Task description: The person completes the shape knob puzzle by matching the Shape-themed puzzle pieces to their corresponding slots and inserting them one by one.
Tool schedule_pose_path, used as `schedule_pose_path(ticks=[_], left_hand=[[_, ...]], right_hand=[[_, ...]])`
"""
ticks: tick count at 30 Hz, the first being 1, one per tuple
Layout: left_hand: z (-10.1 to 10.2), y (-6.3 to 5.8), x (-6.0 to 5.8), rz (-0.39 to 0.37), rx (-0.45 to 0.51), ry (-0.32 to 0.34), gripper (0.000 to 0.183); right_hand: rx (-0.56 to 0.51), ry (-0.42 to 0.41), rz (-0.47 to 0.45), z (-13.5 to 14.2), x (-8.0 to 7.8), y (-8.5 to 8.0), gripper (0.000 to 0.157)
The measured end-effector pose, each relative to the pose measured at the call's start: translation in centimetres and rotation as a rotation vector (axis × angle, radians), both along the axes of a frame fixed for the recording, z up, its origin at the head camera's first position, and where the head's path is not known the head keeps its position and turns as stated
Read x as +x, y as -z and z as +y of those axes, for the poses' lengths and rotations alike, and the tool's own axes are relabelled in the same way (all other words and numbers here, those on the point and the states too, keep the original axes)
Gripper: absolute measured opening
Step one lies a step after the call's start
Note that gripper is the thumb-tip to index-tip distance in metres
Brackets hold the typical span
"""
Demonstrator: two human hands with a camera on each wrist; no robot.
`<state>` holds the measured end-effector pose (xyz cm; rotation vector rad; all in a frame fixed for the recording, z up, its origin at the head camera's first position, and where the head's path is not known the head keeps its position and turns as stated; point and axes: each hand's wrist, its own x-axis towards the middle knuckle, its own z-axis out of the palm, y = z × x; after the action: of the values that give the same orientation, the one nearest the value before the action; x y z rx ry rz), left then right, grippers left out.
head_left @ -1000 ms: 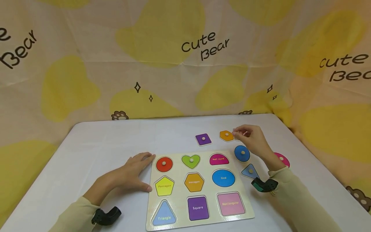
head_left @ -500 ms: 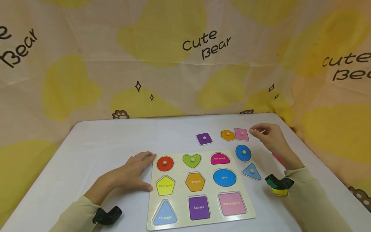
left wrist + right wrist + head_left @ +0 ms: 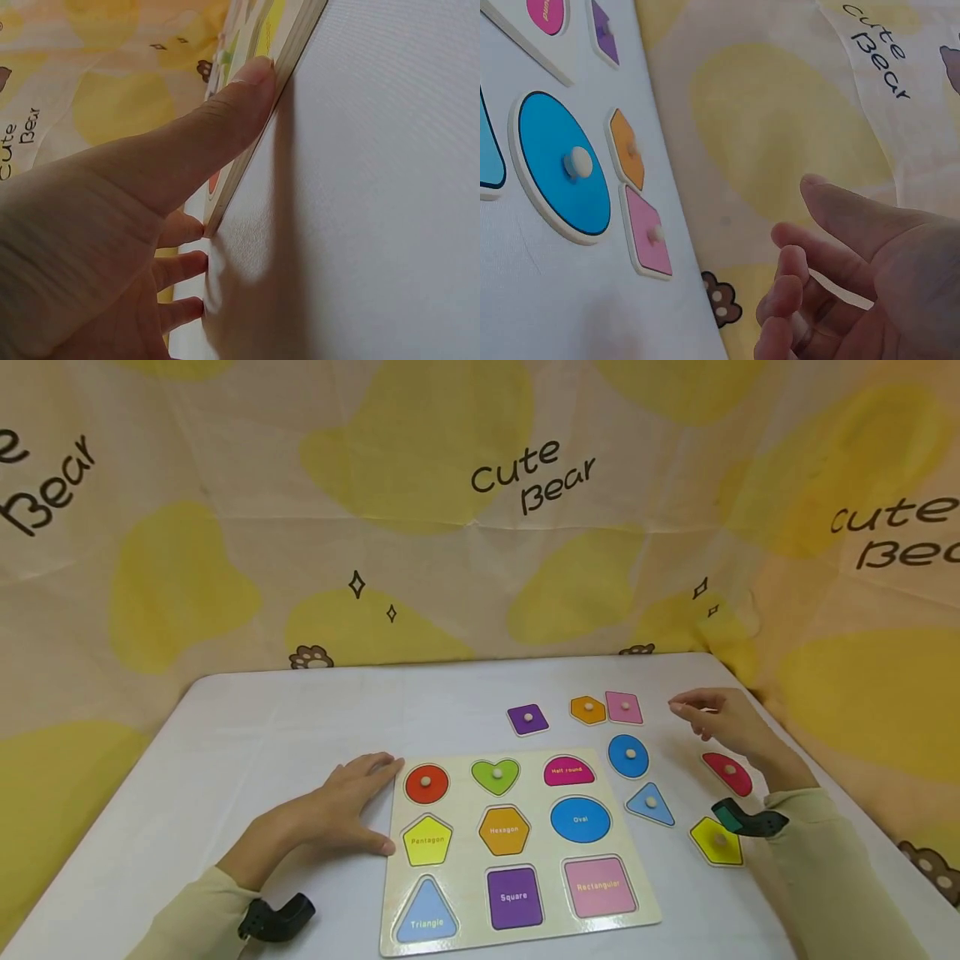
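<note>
My left hand (image 3: 341, 810) rests at the left edge of the white shape puzzle board (image 3: 465, 789), thumb on the edge and a fingertip at the far corner. In the left wrist view the thumb (image 3: 225, 124) presses that edge. A red circle piece (image 3: 426, 783) and a green heart piece (image 3: 496, 774) sit in their recesses. My right hand (image 3: 723, 720) hovers over the table's right side, holding nothing, its fingers loosely bent in the right wrist view. Nearest to it are the pink rectangle piece (image 3: 624, 707) and the red half-round piece (image 3: 727, 773).
Knobbed pieces lie right of and behind the board: a purple square (image 3: 528, 720), an orange hexagon (image 3: 587, 710), a blue oval (image 3: 627, 756), a light blue triangle (image 3: 650, 805) and a yellow pentagon (image 3: 717, 842). A patterned yellow cloth (image 3: 420, 527) hangs behind the white table (image 3: 300, 718).
My right hand has moved right, away from the hexagon and rectangle pieces, uncovering the rectangle, half-round and pentagon pieces. My left hand stays at the board's edge.
</note>
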<state>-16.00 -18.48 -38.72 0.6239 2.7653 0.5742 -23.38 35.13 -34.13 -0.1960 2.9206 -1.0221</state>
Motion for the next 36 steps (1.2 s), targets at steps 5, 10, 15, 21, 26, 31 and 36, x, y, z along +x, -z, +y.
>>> schedule_pose_path(ticks=[5,10,15,21,26,31,36], left_hand=[[0.1,0.0,0.0,-0.003,0.004,-0.004,0.110],[0.4,-0.1,0.0,-0.024,0.000,-0.025,0.110],[0.4,-0.1,0.0,-0.031,-0.001,-0.031,0.110],[0.2,-0.2,0.1,-0.035,0.022,-0.015,0.110],[0.1,0.0,0.1,-0.045,0.037,-0.012,0.110],[0.1,0.1,0.1,-0.039,0.021,-0.023,0.110],[0.1,0.0,0.0,-0.034,0.010,-0.025,0.110]], right_hand=[[0.019,-0.029,-0.039,0.6,0.1,-0.3,0.050],[0.042,-0.047,-0.064,2.1,0.8,-0.1,0.049],[0.067,-0.039,-0.074,4.0,1.7,0.8,0.046],[0.061,-0.059,-0.083,5.7,2.0,1.6,0.043],[0.064,-0.100,-0.110,6.7,1.9,2.1,0.039],[0.048,-0.125,-0.176,7.4,2.0,2.4,0.042],[0.060,-0.123,-0.226,8.2,2.3,2.6,0.042]])
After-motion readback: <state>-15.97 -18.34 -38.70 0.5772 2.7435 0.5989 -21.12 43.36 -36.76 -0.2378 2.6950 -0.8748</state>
